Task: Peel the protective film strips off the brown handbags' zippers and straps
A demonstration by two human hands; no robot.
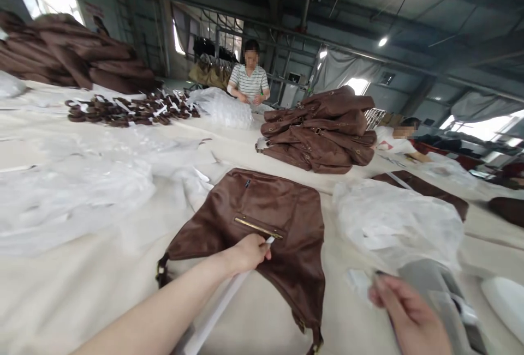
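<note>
A brown handbag (278, 197) lies flat on the pale table cover, its two strap ends toward me. A brass zipper (257, 228) crosses its middle. My left hand (249, 251) is closed over the bag at the zipper's right end, pinching a small white strip (270, 240) beside the zipper pull. Under that wrist a long white band (221, 308) runs toward me. To the right of the bag, my right hand (409, 308) is closed with thumb and finger together, at a blurred small white piece (359, 283); whatever else it grips cannot be made out.
Crumpled clear plastic (401, 224) lies right of the bag, with more plastic sheets (82, 191) at left. Behind are stacked brown bags (319, 131), a heap of brown straps (131, 108) and a large brown pile (69, 52). A person (249, 79) stands across the table.
</note>
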